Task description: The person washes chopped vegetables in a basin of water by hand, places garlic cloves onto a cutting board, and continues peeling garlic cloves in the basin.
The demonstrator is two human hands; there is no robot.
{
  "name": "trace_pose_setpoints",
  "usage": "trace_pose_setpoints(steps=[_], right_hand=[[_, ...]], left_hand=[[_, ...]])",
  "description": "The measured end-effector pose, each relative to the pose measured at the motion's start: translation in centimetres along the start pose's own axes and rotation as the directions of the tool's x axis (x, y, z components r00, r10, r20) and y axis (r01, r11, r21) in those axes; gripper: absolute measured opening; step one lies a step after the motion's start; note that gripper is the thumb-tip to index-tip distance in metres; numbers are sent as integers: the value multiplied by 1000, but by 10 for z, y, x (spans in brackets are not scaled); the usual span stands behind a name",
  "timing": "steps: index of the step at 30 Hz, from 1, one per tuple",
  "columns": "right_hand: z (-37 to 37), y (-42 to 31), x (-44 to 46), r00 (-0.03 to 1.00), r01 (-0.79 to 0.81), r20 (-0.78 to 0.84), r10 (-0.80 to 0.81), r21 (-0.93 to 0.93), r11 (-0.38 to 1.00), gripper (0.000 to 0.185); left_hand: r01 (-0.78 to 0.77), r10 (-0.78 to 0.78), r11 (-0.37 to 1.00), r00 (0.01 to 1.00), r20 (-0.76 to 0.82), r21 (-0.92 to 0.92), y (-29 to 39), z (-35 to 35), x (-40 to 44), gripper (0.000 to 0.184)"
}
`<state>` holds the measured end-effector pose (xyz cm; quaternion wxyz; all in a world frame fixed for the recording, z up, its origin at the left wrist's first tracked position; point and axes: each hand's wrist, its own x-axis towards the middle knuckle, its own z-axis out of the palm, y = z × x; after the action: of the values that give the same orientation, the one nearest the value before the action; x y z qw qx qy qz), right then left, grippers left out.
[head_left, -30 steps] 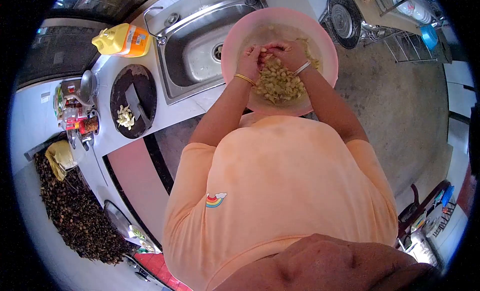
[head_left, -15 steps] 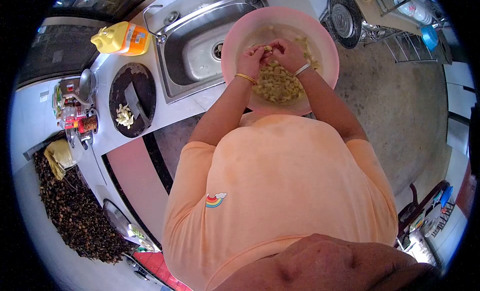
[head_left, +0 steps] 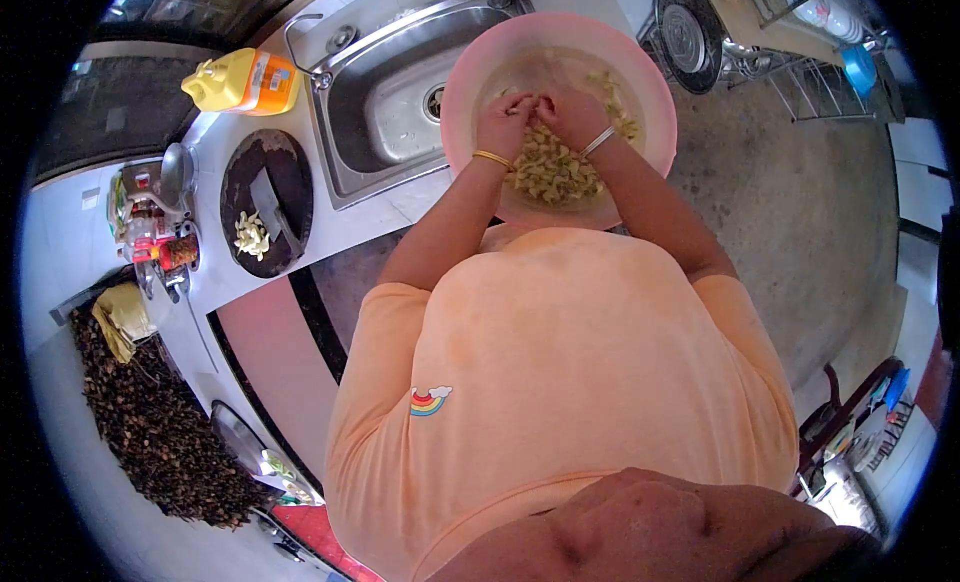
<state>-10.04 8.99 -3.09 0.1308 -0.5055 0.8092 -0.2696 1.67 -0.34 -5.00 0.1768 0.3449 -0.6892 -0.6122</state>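
Observation:
A large pink basin (head_left: pixel 460 112) holds water and many small pale yellow-green vegetable pieces (head_left: pixel 560 174). Over its middle, my left hand (head_left: pixel 502 125), with a gold bracelet at the wrist, has its fingers closed in a pinch. Close beside it, my right hand (head_left: pixel 577 120), wearing a silver bracelet, is curled with the fingertips pressed together near the left ones. Whatever lies between the fingertips is too small to make out. The pieces gather mostly below the hands, on the side nearest my body, and some float at the right.
A steel sink (head_left: pixel 385 112) adjoins the basin's left side. On the counter are a round dark chopping board (head_left: pixel 240 182) with a cleaver (head_left: pixel 275 210) and chopped pale pieces (head_left: pixel 251 236), and a yellow jug (head_left: pixel 245 82). A dish rack (head_left: pixel 815 87) stands at the right.
Both hands have dipped slightly toward my body, with the fingers turned further down. The small greenish piece seen between the fingertips earlier no longer shows clearly.

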Motion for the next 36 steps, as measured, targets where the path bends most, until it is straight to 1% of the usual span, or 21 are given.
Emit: trace_pose_setpoints(steps=[2, 4, 6, 9, 10, 11, 12, 13, 14, 16, 18, 19, 20, 21, 23, 24, 28, 31, 33, 35, 36], right_hand=[[0, 2, 0, 1000, -28, 12, 27, 54, 998, 26], [-1, 4, 1, 998, -54, 26, 52, 108, 993, 26], [-1, 7, 2, 986, -160, 93, 137, 321, 934, 27], [6, 17, 6, 988, -153, 24, 153, 304, 940, 27], [8, 22, 8, 988, -152, 23, 153, 305, 940, 27], [9, 26, 10, 983, -180, 52, 175, 123, 976, 29], [7, 25, 10, 976, -197, 77, 201, -65, 978, 30], [5, 23, 9, 976, -197, 76, 202, -64, 978, 30], [4, 22, 7, 955, -200, 185, 233, -179, 963, 30], [5, 21, 6, 920, -185, 285, 270, -292, 938, 30], [10, 19, 2, 989, -128, 59, 135, -99, 987, 28], [7, 16, 4, 989, -124, 62, 131, -103, 987, 28], [4, 13, 7, 996, -40, 79, 29, 131, 991, 27], [0, 9, 8, 995, 42, 70, -72, 360, 932, 25], [-1, 7, 6, 992, 77, 67, -105, 330, 941, 25], [-3, 6, 5, 989, 110, 63, -135, 300, 947, 26], [-9, -1, 1, 989, 129, 29, -146, 324, 937, 24], [-11, -2, 0, 993, 54, 77, -89, 369, 928, 24], [-9, 0, 1, 990, 112, 69, -120, 111, 987, 23], [-7, 2, 0, 993, 96, 50, -103, 121, 988, 24], [-7, 2, -1, 996, 83, 34, -88, 128, 988, 25]], left_hand=[[74, -78, 982, 997, -17, -174, 8, 0, -3, 19], [61, -64, 981, 998, -8, -184, 5, 2, -3, 19], [48, -49, 980, 999, 1, -194, 1, 2, -1, 19], [48, -45, 964, 999, 20, -262, -3, 1, 1, 20], [71, -74, 917, 997, 9, -393, -4, 0, 3, 20], [90, -104, 851, 995, 1, -517, -5, 0, 4, 21], [89, -104, 851, 995, 1, -517, -6, -1, 5, 21], [94, -107, 823, 994, 9, -560, -7, -2, 6, 21], [99, -110, 793, 994, 19, -601, -8, -3, 7, 21], [88, -101, 821, 995, 8, -565, -5, -3, 5, 21], [75, -94, 844, 996, -9, -531, -4, -3, 4, 21], [79, -99, 856, 995, -14, -511, -5, -2, 4, 22], [83, -105, 868, 994, -17, -490, -6, -1, 4, 22], [83, -106, 867, 994, -19, -491, -3, -1, 3, 22], [53, -53, 946, 999, 10, -320, 2, -2, 2, 22], [53, -53, 946, 999, 9, -321, -2, -1, 4, 22], [12, -6, 976, 999, 32, -216, -10, -4, 5, 21], [-5, 11, 989, 999, 42, -148, -3, -4, 2, 22], [-1, 7, 992, 999, 49, -124, 2, -3, 0, 22], [-84, 85, 996, 996, 34, -13, 4, -2, -2, 23], [-83, 84, 996, 996, 38, -10, 3, 0, -2, 23]])
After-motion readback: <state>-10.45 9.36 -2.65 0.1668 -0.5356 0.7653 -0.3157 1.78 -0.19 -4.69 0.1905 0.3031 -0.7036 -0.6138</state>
